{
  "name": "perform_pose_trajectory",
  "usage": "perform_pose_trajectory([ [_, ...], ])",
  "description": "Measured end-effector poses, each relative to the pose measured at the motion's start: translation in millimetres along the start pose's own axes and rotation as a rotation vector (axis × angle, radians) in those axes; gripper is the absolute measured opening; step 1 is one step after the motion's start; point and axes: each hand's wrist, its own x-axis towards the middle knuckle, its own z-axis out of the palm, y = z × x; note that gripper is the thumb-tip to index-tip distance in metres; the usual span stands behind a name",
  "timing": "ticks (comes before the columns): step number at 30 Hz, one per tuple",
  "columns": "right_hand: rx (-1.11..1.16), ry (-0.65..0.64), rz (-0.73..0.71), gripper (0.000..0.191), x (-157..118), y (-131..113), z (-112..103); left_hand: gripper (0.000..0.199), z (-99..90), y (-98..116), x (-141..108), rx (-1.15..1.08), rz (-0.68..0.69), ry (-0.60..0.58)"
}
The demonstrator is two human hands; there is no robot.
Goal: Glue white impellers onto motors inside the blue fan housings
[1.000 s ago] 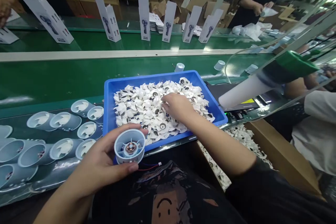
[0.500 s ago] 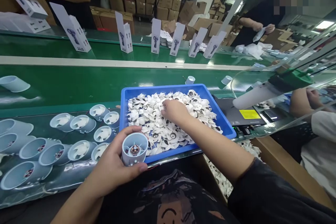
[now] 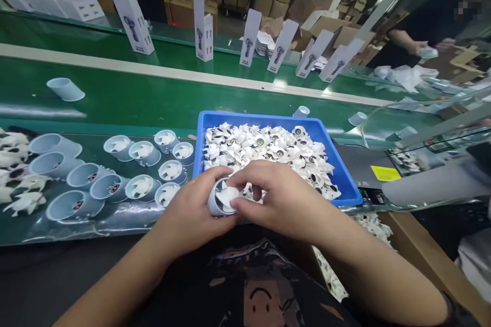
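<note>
Light-blue tube [image 3: 212, 205] is sitting in the left hand [image 3: 192, 210], near the near left corner of the blue tray [image 3: 347, 173]; the left fingers are curling around its wall; the right hand [image 3: 282, 194] is pinching a white fan [image 3: 225, 197] between thumb and forefinger at the tube's open end; loose fans [image 3: 264, 138] are lying piled inside the tray; other tubes [image 3: 152, 156] are lying on the bench [image 3: 23, 227] beyond the tray's left edge, several holding fans.
</note>
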Motion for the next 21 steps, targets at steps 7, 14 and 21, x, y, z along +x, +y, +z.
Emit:
perform_pose_trajectory([
  [7, -0.088, 0.057, -0.121, 0.014, 2, 19, 17, 0.023, 17.8, 8, -6, 0.12, 0.199, 0.142],
  [14, 0.313, 0.667, -0.335, 0.031, -52, 66, 0, 0.05, -32.9, 1, 113, 0.326, 0.019, 0.045],
  [21, 0.218, 0.782, -0.279, 0.028, -85, 97, -5, 0.053, -17.0, -47, 259, 0.499, -0.356, -0.142],
])
